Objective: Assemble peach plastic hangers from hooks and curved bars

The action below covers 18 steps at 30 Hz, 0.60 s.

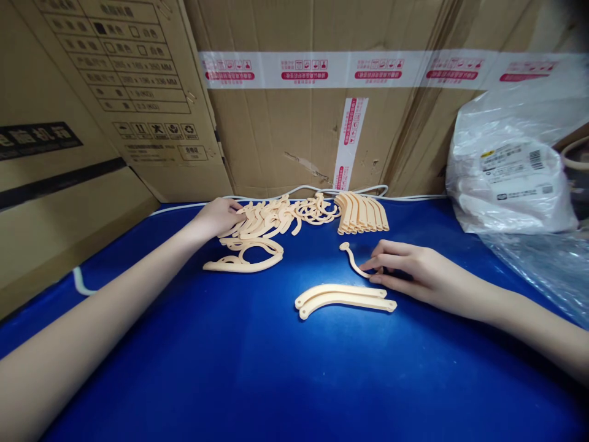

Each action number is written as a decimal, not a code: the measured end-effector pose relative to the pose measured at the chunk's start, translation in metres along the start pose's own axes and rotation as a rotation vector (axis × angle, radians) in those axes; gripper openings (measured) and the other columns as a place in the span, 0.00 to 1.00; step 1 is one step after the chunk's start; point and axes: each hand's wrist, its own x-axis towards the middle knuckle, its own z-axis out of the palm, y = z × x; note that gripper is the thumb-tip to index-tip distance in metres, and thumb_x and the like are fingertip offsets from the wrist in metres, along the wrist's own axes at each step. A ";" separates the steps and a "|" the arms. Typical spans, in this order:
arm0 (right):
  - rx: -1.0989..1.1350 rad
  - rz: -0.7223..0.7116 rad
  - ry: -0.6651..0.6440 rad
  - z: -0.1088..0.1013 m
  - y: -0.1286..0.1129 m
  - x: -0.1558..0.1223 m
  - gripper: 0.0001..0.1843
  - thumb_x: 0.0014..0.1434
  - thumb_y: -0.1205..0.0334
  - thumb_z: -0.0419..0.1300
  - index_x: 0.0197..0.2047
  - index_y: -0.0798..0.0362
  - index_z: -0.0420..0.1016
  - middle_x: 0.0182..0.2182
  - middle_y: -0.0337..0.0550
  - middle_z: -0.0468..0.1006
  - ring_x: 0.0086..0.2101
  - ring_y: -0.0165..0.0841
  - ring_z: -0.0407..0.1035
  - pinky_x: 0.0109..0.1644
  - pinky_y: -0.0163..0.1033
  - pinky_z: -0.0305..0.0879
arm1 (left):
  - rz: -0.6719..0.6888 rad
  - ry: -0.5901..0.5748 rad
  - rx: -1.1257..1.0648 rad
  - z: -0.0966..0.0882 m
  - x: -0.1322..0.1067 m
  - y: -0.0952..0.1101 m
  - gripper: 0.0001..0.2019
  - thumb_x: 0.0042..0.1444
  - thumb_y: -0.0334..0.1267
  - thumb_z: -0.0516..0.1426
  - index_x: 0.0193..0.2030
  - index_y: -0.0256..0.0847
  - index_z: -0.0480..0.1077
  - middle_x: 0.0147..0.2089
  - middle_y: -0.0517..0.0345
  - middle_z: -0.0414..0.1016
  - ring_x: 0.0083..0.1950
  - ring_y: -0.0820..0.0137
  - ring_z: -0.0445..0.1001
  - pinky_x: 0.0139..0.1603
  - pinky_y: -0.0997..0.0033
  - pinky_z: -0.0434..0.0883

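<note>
Fingers of the right hand lie open on a strip; the left hand digs in the pile, grip unclear. Lifting the strip needs a pinch.

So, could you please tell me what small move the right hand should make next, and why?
Probably close the right hand on the single curved strip and lift it: its fingertips only touch the strip's near end, which lies flat on the blue table. Two paired strips lie just in front, a likely spot for it.
</note>
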 end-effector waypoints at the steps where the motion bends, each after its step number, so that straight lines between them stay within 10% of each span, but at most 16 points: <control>1: 0.000 0.000 0.000 0.000 0.000 0.000 0.15 0.68 0.53 0.50 0.49 0.48 0.74 0.40 0.42 0.71 0.38 0.31 0.70 0.42 0.37 0.65 | -0.012 -0.001 -0.040 0.001 0.002 -0.002 0.14 0.47 0.42 0.61 0.40 0.41 0.77 0.31 0.56 0.80 0.36 0.62 0.78 0.30 0.71 0.66; 18: -0.007 0.006 0.002 0.000 0.000 0.001 0.16 0.68 0.51 0.50 0.50 0.48 0.74 0.41 0.43 0.73 0.38 0.32 0.71 0.43 0.38 0.66 | -0.066 0.037 -0.425 0.012 0.007 -0.011 0.16 0.38 0.41 0.67 0.35 0.39 0.76 0.26 0.57 0.79 0.35 0.62 0.78 0.36 0.69 0.69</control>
